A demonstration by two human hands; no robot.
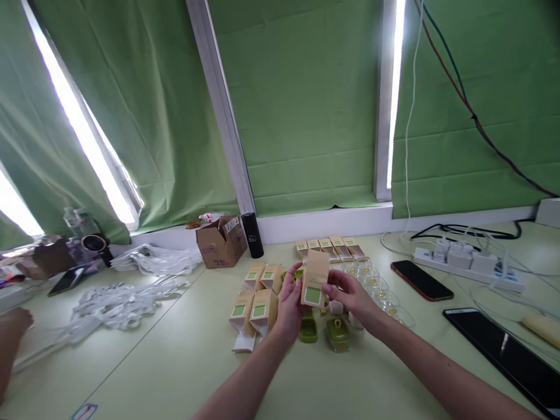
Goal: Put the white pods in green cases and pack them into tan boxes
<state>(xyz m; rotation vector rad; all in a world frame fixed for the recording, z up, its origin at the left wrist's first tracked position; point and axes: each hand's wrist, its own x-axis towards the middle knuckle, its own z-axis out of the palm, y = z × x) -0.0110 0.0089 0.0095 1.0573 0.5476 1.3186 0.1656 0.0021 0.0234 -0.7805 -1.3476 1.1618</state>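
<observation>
Between my two hands is a small tan cardboard box [315, 271] with a green square on its front, its upper flap standing up. My left hand [289, 303] grips its left side, fingers behind it. At its right edge, my right hand [350, 294] pinches it with thumb and fingers. Below lie an open green container [308, 329] and a clear jar with a green lid [338, 332]. Several matching boxes [263, 309] stand open-flapped to the left, and another row of boxes [331, 249] is behind. Clear glass jars [380, 289] line up at the right, partly hidden by my right hand.
At the right are a phone [422, 280], a large black tablet [503, 356] and a power strip [468, 268] with cables. A brown carton [221, 242] and black cylinder [252, 235] stand at the back. White straps [126, 300] and another person's hand [15, 326] are left.
</observation>
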